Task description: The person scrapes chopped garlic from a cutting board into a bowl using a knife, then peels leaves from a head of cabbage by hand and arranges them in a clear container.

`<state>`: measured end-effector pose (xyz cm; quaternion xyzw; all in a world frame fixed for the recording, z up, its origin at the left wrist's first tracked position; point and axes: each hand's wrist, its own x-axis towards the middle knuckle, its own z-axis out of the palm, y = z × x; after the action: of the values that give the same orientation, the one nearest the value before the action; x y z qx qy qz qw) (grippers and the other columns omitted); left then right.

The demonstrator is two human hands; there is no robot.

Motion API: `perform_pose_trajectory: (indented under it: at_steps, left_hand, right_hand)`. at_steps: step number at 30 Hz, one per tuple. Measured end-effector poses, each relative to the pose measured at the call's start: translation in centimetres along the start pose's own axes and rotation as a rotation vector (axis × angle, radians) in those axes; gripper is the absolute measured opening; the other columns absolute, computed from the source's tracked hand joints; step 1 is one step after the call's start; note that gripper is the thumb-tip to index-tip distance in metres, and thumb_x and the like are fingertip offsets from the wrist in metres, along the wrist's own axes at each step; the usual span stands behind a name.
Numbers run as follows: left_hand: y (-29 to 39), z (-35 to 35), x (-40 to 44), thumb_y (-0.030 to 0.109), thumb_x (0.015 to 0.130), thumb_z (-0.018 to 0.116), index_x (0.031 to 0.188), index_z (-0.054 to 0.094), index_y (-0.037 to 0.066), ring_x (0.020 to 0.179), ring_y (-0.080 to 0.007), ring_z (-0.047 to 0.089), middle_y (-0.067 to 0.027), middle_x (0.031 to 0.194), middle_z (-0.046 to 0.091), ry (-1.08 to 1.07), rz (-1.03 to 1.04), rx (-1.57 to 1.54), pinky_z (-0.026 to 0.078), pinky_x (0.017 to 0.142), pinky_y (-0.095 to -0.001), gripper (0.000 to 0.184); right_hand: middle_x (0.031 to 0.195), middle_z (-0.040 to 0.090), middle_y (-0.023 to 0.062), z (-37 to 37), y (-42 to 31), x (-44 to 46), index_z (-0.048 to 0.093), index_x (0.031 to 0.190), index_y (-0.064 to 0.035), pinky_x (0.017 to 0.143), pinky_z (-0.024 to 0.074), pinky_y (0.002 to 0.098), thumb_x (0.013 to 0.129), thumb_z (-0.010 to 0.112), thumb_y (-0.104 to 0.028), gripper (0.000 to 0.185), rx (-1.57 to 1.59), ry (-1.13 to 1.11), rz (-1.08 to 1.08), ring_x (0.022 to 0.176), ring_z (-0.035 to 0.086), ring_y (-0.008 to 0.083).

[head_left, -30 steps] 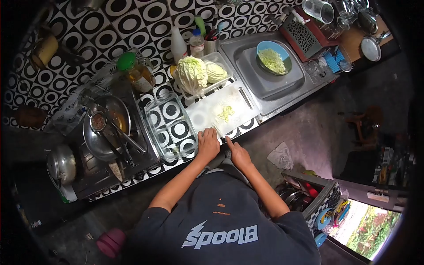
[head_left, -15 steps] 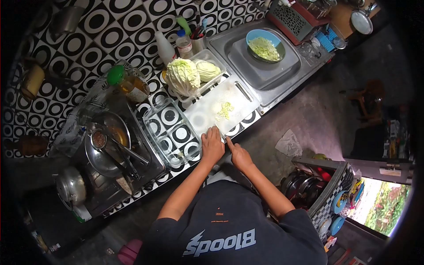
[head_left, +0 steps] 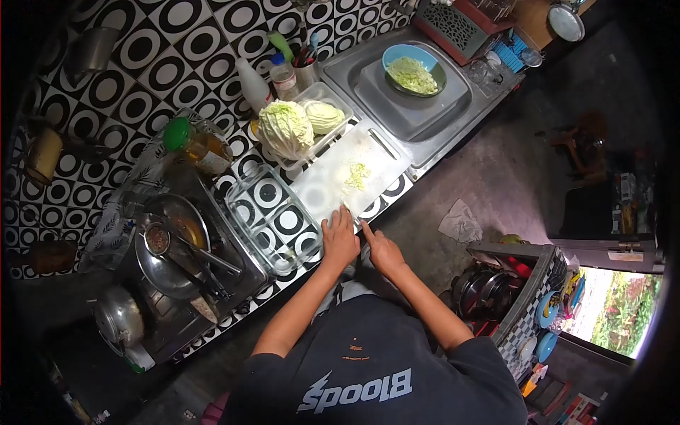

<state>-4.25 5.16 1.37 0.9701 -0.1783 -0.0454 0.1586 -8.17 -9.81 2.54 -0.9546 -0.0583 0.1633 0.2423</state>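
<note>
At the near edge of the white cutting board (head_left: 319, 185), my left hand (head_left: 341, 239) presses its bunched fingers down; what lies under them is hidden. Just to its right, my right hand (head_left: 384, 251) is closed with the index finger pointing forward, and a thin pale object shows between the hands, too small to identify. Small chopped cabbage pieces (head_left: 355, 177) lie on the board beyond my fingers. A large cabbage (head_left: 285, 130) and a smaller cabbage piece (head_left: 324, 117) sit in a clear tray behind the board. Shredded cabbage (head_left: 413, 76) fills a blue bowl (head_left: 399, 53) by the sink.
An empty glass dish (head_left: 273, 212) stands left of the board. Farther left, the stove holds a metal pan (head_left: 166, 273) with utensils and a lidded pot (head_left: 119, 316). Bottles and a green-lidded jar (head_left: 205, 150) line the wall. The sink (head_left: 453, 117) is to the right.
The view has shifted and tilted, so the counter sits differently in the frame. Both hands stay at the board's near edge; the left fingers look slightly straighter.
</note>
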Motion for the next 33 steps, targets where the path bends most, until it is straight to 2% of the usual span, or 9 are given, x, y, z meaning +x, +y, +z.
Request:
perform_pose_trajectory:
  at_steps: [10,16,22,25,28,33]
  left_hand:
    - [-0.1,0.2,0.3,0.016,0.074,0.061,0.133,0.047,-0.01,0.128,-0.0311,0.043,-0.0226,0.145,0.043,0.004,0.002,0.009,0.033,0.101,-0.0526,0.067]
    - [0.1,0.2,0.4,0.02,0.075,0.066,0.136,0.047,-0.009,0.131,-0.0301,0.041,-0.0206,0.145,0.043,-0.022,-0.031,0.022,0.033,0.102,-0.0526,0.07]
    - [0.7,0.4,0.8,0.019,0.074,0.065,0.133,0.049,-0.009,0.134,-0.0311,0.039,-0.021,0.144,0.044,-0.014,-0.079,-0.004,0.03,0.103,-0.0527,0.068]
    - [1.0,0.5,0.9,0.018,0.073,0.065,0.131,0.049,-0.009,0.137,-0.0317,0.036,-0.0219,0.144,0.044,-0.002,-0.11,-0.027,0.029,0.104,-0.0527,0.066]
    - [1.6,0.8,1.1,0.017,0.072,0.064,0.131,0.049,-0.009,0.139,-0.0321,0.034,-0.0228,0.144,0.043,0.024,-0.136,-0.035,0.029,0.105,-0.0528,0.065]
    - [2.3,1.0,1.1,0.012,0.072,0.06,0.131,0.048,-0.01,0.139,-0.0339,0.034,-0.025,0.143,0.043,0.013,-0.172,-0.042,0.029,0.105,-0.053,0.064]
  right_hand:
    - [0.099,0.061,0.024,-1.7,-0.1,0.1,0.036,0.149,-0.0129,0.078,0.0519,0.0495,0.085,0.047,-0.001,0.066,-0.025,-0.05,0.004,0.084,0.063,0.0432]
    - [0.097,0.059,0.0253,-1.6,0.7,0.4,0.033,0.151,-0.0115,0.074,0.0512,0.0496,0.092,0.048,-0.008,0.061,-0.002,-0.102,-0.016,0.083,0.062,0.0436]
    - [0.093,0.059,0.023,-1.5,2.1,0.9,0.032,0.15,-0.0077,0.071,0.053,0.0507,0.089,0.044,-0.004,0.063,-0.04,-0.134,-0.117,0.08,0.065,0.0409]
    - [0.093,0.059,0.0239,-1.2,3.2,1.5,0.032,0.15,-0.0061,0.067,0.0539,0.0487,0.089,0.045,-0.005,0.062,-0.041,-0.115,-0.195,0.076,0.065,0.0401]
    - [0.093,0.059,0.025,-0.9,4.2,2.3,0.026,0.152,-0.0044,0.069,0.0533,0.0477,0.084,0.047,-0.001,0.07,-0.03,-0.153,-0.222,0.076,0.063,0.0422]
    - [0.092,0.058,0.025,-0.8,5.3,3.1,0.025,0.152,-0.0048,0.066,0.0536,0.0466,0.085,0.047,-0.001,0.071,0.003,-0.156,-0.304,0.075,0.063,0.0412]
